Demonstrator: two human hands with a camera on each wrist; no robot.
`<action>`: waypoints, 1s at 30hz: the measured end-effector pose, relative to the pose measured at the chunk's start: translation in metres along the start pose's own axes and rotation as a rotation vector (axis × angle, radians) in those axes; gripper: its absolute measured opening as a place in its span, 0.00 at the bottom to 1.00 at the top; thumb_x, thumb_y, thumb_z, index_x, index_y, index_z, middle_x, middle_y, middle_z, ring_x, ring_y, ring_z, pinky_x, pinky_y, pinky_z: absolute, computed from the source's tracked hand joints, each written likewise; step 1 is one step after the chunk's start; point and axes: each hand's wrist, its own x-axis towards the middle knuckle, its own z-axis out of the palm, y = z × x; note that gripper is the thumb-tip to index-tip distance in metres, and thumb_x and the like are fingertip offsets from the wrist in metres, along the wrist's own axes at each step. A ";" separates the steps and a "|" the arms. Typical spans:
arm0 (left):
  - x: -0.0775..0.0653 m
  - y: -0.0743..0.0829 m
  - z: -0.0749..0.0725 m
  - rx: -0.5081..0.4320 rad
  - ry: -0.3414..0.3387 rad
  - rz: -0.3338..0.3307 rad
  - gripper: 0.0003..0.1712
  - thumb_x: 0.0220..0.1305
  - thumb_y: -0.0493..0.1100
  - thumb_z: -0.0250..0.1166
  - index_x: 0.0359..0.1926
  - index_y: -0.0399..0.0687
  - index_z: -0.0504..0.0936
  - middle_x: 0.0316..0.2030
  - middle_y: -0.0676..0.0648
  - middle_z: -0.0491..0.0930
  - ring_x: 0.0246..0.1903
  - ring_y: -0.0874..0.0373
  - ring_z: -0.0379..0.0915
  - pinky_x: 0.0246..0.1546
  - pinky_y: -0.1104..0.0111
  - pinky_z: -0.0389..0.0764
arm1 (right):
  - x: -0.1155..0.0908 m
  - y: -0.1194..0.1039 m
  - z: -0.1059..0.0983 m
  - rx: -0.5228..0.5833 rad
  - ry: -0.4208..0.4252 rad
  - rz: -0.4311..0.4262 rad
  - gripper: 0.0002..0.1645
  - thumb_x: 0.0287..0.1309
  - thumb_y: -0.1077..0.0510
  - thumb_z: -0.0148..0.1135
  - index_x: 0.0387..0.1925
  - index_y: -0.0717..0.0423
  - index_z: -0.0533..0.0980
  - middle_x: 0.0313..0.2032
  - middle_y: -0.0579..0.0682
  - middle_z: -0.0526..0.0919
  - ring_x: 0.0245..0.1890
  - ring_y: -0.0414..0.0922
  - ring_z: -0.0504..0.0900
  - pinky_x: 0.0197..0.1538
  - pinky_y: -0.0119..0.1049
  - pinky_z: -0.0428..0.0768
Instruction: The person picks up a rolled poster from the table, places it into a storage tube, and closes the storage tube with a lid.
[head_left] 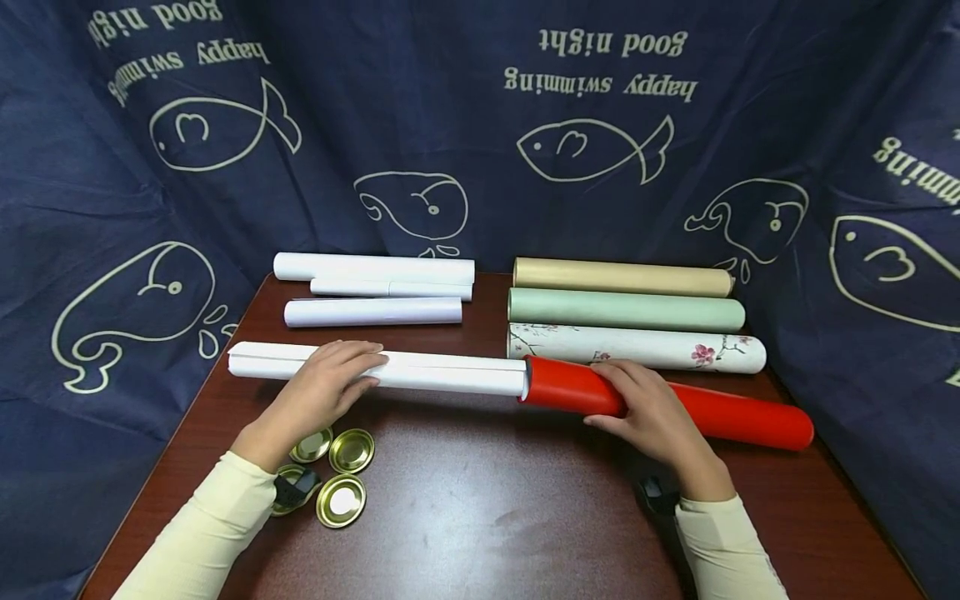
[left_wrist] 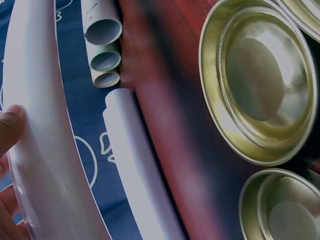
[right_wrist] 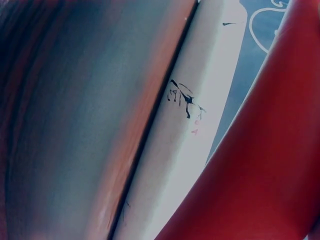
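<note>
My left hand [head_left: 322,392] grips a long white paper roll [head_left: 442,372] near its left part; the left wrist view shows the thumb and fingers around that roll [left_wrist: 42,130]. The roll's right end sits inside the open left end of a red cardboard tube [head_left: 731,412]. My right hand [head_left: 652,410] holds this tube from above, left of its middle. Roll and tube lie nearly in one line above the table. In the right wrist view the red tube [right_wrist: 260,155] fills the right side, and the right hand's fingers are mostly hidden.
Behind, at left, lie white paper rolls [head_left: 375,312]. At back right lie a tan tube [head_left: 622,277], a green tube [head_left: 626,309] and a white tube with flower print [head_left: 645,346]. Several gold metal lids [head_left: 352,451] are by my left wrist. A blue curtain [head_left: 465,100] surrounds the table [head_left: 487,517].
</note>
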 end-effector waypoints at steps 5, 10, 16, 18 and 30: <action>0.003 0.003 -0.001 0.010 -0.013 0.014 0.22 0.57 0.36 0.73 0.54 0.42 0.83 0.53 0.40 0.80 0.54 0.42 0.75 0.58 0.46 0.69 | 0.000 -0.002 0.003 0.003 -0.004 -0.004 0.47 0.36 0.47 0.83 0.60 0.56 0.74 0.51 0.56 0.78 0.47 0.57 0.78 0.50 0.56 0.75; 0.006 0.004 -0.001 0.013 -0.017 0.028 0.22 0.56 0.36 0.73 0.54 0.42 0.83 0.53 0.39 0.80 0.54 0.42 0.75 0.57 0.47 0.70 | 0.002 -0.003 0.003 -0.005 -0.006 -0.002 0.47 0.36 0.46 0.83 0.60 0.55 0.74 0.52 0.56 0.78 0.48 0.57 0.77 0.51 0.56 0.75; 0.010 0.009 0.003 0.014 -0.036 0.054 0.23 0.56 0.37 0.73 0.54 0.42 0.83 0.54 0.40 0.80 0.54 0.43 0.75 0.56 0.46 0.70 | 0.001 -0.006 0.006 -0.004 -0.008 -0.010 0.47 0.36 0.46 0.84 0.59 0.55 0.75 0.52 0.55 0.78 0.48 0.57 0.78 0.51 0.56 0.76; 0.013 0.012 0.005 0.013 -0.039 0.064 0.23 0.57 0.37 0.73 0.55 0.42 0.83 0.54 0.40 0.80 0.54 0.43 0.75 0.56 0.46 0.71 | 0.001 -0.007 0.007 -0.004 -0.010 -0.014 0.46 0.37 0.45 0.83 0.60 0.55 0.74 0.52 0.55 0.78 0.48 0.57 0.78 0.52 0.56 0.75; 0.025 0.025 0.015 0.040 -0.041 0.091 0.23 0.57 0.38 0.73 0.55 0.43 0.83 0.55 0.42 0.80 0.55 0.44 0.75 0.55 0.48 0.72 | 0.004 -0.011 0.009 0.003 -0.019 -0.006 0.46 0.37 0.45 0.84 0.59 0.55 0.75 0.52 0.56 0.78 0.48 0.57 0.78 0.53 0.57 0.75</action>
